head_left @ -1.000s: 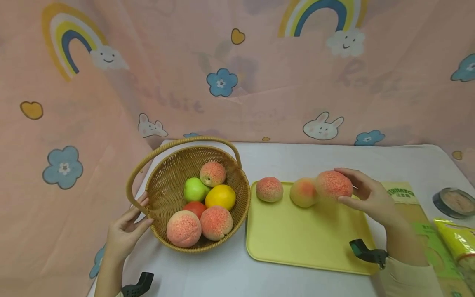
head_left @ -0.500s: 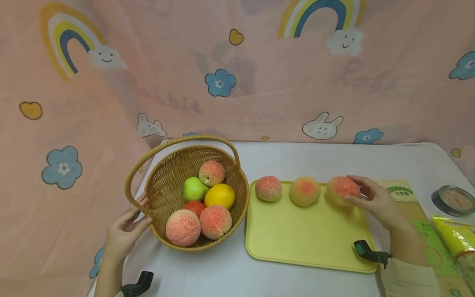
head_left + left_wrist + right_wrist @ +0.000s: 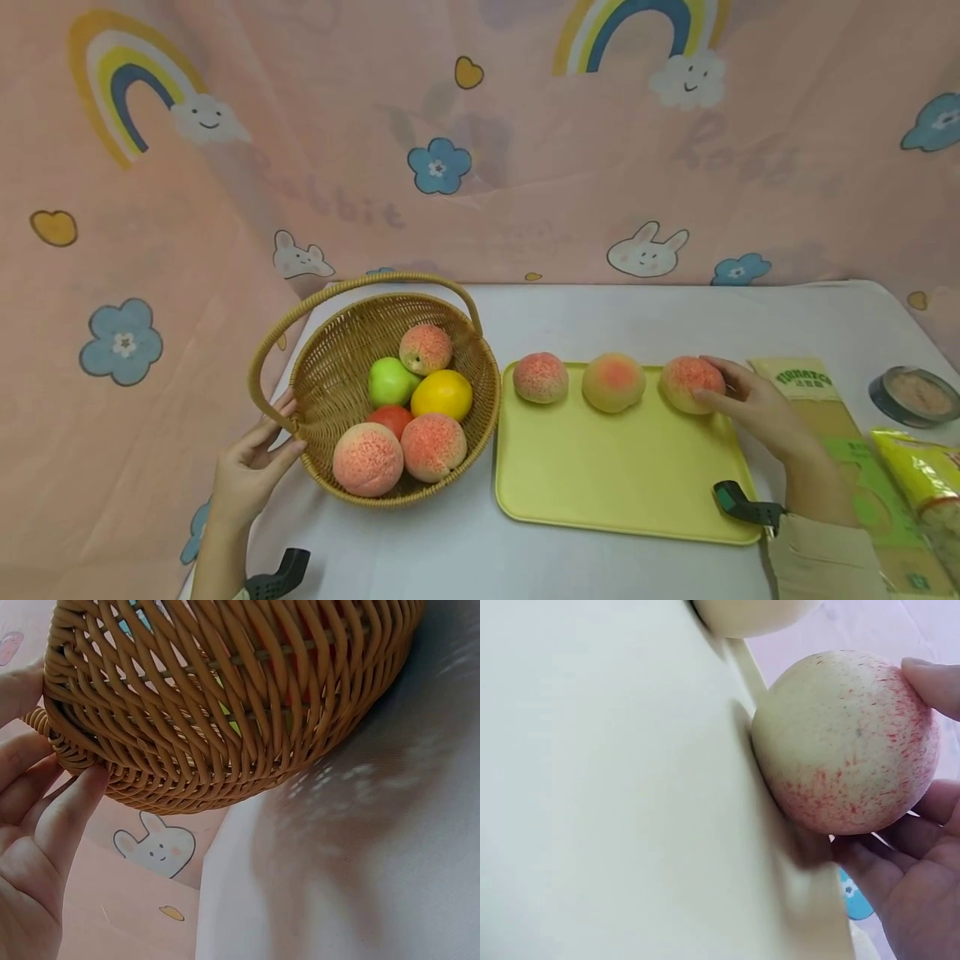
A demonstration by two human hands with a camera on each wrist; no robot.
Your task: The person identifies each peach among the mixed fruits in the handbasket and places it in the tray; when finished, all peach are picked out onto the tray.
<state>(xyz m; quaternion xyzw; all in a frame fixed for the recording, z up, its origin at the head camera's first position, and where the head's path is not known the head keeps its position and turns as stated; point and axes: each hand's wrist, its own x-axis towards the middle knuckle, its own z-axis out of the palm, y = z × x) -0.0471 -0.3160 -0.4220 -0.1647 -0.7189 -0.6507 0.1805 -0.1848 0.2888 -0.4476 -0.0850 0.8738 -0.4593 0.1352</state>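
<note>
At the left of the head view, my left hand (image 3: 249,473) grips the rim of a wicker basket (image 3: 330,379) beside the foot of its handle. In the left wrist view, fingers and thumb pinch the woven edge (image 3: 79,742). Inside lie several fruits: peaches (image 3: 367,458), a green apple (image 3: 392,382), a yellow lemon-like fruit (image 3: 444,394) and a partly hidden red one (image 3: 390,417). My right hand (image 3: 761,414) holds a peach (image 3: 684,385) at the back right corner of the yellow tray (image 3: 615,475). The right wrist view shows this peach (image 3: 840,742) resting against the tray surface.
Two more peaches, one speckled (image 3: 540,377) and one smoother (image 3: 613,383), sit along the tray's back edge. To the right lie a green-and-tan packet (image 3: 847,442), a yellow snack bag (image 3: 918,475) and a round tin (image 3: 915,397). A pink printed cloth (image 3: 525,167) hangs behind the table.
My right hand has carried the peach right and down onto the tray's back right corner, beside the smoother peach. My left hand has kept its grip on the basket.
</note>
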